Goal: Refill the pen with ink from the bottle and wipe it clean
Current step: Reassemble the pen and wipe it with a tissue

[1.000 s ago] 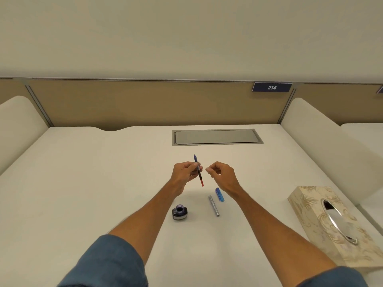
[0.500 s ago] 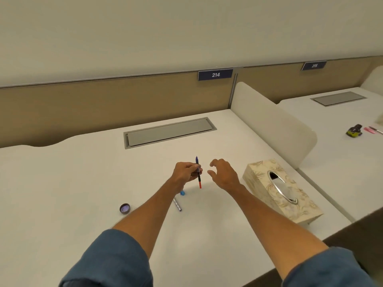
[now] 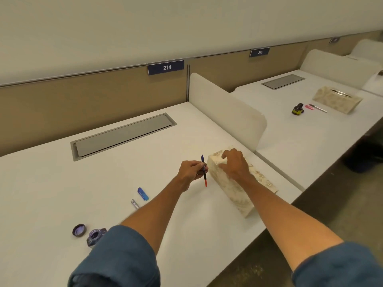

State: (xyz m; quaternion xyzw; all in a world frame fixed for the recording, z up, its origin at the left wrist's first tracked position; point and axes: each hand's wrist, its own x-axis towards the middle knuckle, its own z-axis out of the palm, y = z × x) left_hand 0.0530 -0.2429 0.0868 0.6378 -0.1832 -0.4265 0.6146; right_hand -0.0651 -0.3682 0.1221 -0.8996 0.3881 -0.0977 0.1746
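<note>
Pale desk, numbered booth, low dividers on each side. What I am watching is the gap between the pen and the tissue box, because the wipe depends on it.

My left hand pinches the pen about halfway along, between thumb and curled fingers. The pen stands almost upright, tilted a little, its dark blue end above the knuckles and its red end hanging below them, clear of the desk. It is a thin bare stick with no cap or outer shell on it.

The tissue box is just to the right of the pen, near it but not touching. Its long axis slants from the far left toward the near right edge of the desk. My right hand is arched over the far end of the box top, fingers bent down onto it. The slot is hidden under the palm, so I cannot tell whether a tissue is pinched yet. That is clearly the nearer hand for pulling one.

Back by my left sleeve, well apart from both hands, the ink bottle stands open with its lid beside it. The blue cap and the silver barrel lie between.
</note>
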